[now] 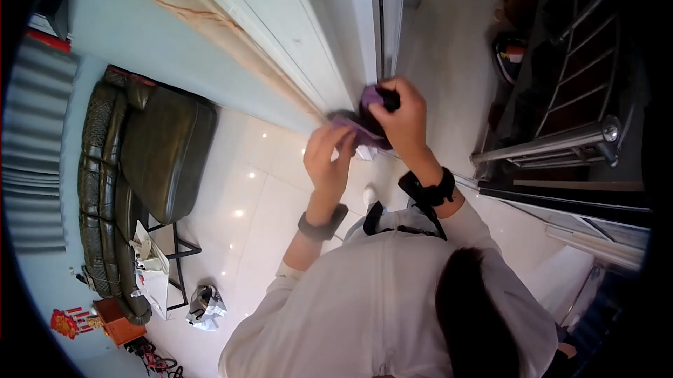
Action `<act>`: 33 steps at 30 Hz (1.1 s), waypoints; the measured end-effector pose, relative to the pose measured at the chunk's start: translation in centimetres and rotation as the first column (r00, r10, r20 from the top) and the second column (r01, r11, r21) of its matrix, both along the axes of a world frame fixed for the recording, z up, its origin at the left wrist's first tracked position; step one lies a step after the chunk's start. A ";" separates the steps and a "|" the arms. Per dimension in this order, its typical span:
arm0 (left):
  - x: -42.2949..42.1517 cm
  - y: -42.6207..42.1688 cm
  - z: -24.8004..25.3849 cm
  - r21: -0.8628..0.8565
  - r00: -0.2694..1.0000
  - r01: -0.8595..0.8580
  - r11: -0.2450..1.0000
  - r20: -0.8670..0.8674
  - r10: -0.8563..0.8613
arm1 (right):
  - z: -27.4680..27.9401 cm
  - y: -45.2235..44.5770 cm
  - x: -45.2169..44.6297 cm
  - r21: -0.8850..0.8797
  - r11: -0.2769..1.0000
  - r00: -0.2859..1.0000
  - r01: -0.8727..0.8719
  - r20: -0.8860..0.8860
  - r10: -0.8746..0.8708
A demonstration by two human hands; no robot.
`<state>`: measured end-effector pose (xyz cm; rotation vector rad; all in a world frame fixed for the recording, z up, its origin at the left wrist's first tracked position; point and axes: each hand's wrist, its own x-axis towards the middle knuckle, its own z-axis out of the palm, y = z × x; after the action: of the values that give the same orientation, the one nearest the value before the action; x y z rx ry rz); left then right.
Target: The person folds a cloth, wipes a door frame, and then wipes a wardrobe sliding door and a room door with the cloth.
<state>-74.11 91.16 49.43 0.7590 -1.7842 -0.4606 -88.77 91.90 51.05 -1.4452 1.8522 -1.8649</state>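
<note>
A purple and dark cloth (pixel 368 136) is stretched between my two hands, close against the white door frame (pixel 315 41). My left hand (pixel 328 156) pinches its left part near the frame's edge. With bent fingers, my right hand (pixel 405 115) grips the bunched upper right part of the cloth. Both wrists wear dark bands. How the cloth lies against the frame behind my fingers is partly hidden.
A dark green leather sofa (pixel 158 150) stands at the left, beside a low white-topped table (pixel 153 283). A plastic bag (pixel 205 306) lies on the tiled floor. At the right are a metal railing (pixel 561 141) and a dark shoe (pixel 510 55).
</note>
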 end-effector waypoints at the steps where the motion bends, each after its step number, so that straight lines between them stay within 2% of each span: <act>1: -0.2 -0.2 1.5 -0.094 0.999 -0.044 0.995 0.002 0.044 | 1.9 0.0 0.3 -0.059 0.998 1.000 0.015 -0.007 -0.016; 4: -0.6 -0.9 4.7 -0.143 0.996 -0.082 0.986 -0.051 0.076 | 5.8 -0.5 0.2 -0.159 0.987 1.000 -0.014 0.022 0.018; 7: -0.8 -0.8 4.5 -0.080 0.996 -0.072 0.994 -0.065 0.067 | 5.2 -0.5 0.0 -0.160 0.983 0.979 -0.094 0.165 0.120; 10: -0.5 -0.8 2.5 0.014 0.999 -0.016 1.000 -0.041 0.016 | 0.5 -0.1 -0.7 0.049 0.992 0.985 -0.113 0.136 0.106; 11: -0.3 -0.8 0.7 0.039 1.000 -0.024 0.999 -0.005 0.024 | -1.8 0.2 -0.9 0.124 0.988 0.995 -0.095 0.045 0.090; 12: -0.2 -0.6 -0.4 0.120 1.000 0.007 0.993 0.008 -0.008 | -4.0 0.3 -0.8 0.203 0.977 0.997 -0.073 0.040 0.067; 14: 0.1 -0.7 -3.6 0.174 0.996 0.021 0.985 0.083 -0.036 | -5.2 0.4 -0.8 0.239 0.970 0.999 -0.038 -0.021 0.045; 17: -0.1 -0.3 -1.8 0.084 0.998 -0.014 0.996 0.067 0.008 | -2.4 0.3 -1.2 0.050 0.998 0.993 -0.048 -0.102 0.053; 20: -0.5 -0.9 2.6 -0.103 0.999 -0.049 0.993 -0.023 0.047 | 5.7 -0.4 -0.9 -0.146 0.988 0.995 -0.052 -0.093 0.038; 22: -0.9 -0.8 4.9 -0.084 0.995 -0.075 0.994 -0.071 0.069 | 7.1 -0.5 -1.0 -0.138 0.986 0.996 -0.091 -0.013 0.090; 24: -1.0 -0.7 5.0 -0.048 0.992 -0.082 0.996 -0.101 0.077 | 7.0 -0.8 -1.2 -0.109 0.987 0.990 -0.120 0.061 0.127; 26: -0.9 -0.5 3.9 0.009 0.993 -0.080 0.997 -0.084 0.080 | 5.7 -0.4 -1.0 -0.046 0.990 0.980 -0.132 0.143 0.137; 30: -0.3 -0.6 -0.3 0.158 0.998 0.003 0.987 -0.058 0.006 | -1.3 0.4 -1.0 0.193 0.978 0.997 -0.073 -0.004 0.075; 31: -0.3 -0.7 -2.2 0.146 1.000 -0.020 0.989 -0.018 0.022 | -4.0 0.4 -1.1 0.218 0.974 0.998 -0.068 -0.003 0.070; 33: -0.2 -0.4 -5.2 0.252 0.999 0.022 0.968 0.026 -0.030 | -8.5 0.6 -0.8 0.272 0.961 0.998 -0.055 0.001 0.057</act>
<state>-74.28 90.73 44.19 0.9226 -1.7848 -0.7063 -89.60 92.45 42.51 -1.3934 1.9563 -1.5102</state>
